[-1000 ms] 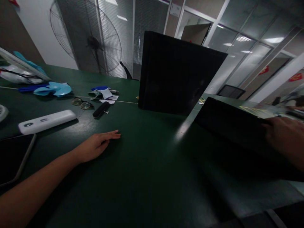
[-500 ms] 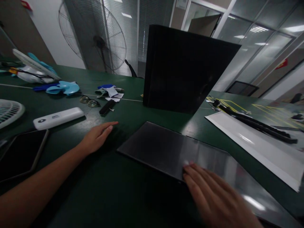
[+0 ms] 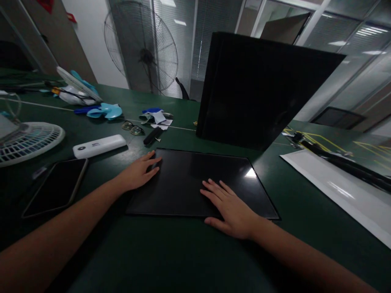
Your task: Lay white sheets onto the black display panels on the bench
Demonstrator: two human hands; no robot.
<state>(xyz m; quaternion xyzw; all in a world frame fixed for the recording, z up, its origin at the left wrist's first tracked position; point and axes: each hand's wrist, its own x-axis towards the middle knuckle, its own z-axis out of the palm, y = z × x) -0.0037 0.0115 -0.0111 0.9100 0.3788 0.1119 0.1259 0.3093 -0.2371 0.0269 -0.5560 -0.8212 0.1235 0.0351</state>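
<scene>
A flat black glossy panel (image 3: 195, 175) lies on the green table (image 3: 171, 252) straight in front of me. My right hand (image 3: 230, 207) rests palm down on its near right part, fingers stretched out and apart. My left hand (image 3: 139, 171) lies flat at the panel's left edge, fingertips touching its far left corner. Neither hand grips anything.
A tall black box (image 3: 259, 89) stands just behind the panel. To the left lie a white bar-shaped device (image 3: 99, 145), a dark tablet (image 3: 56, 187), a white fan grille (image 3: 27, 140), glasses (image 3: 132, 128), a black marker (image 3: 152, 136) and blue plastic parts (image 3: 105, 110). A white sheet (image 3: 336, 191) with black strips lies right.
The panel came from my right, carried in my right hand, and now lies flat before me. My right hand has flattened on it; my left hand moved to its left edge.
</scene>
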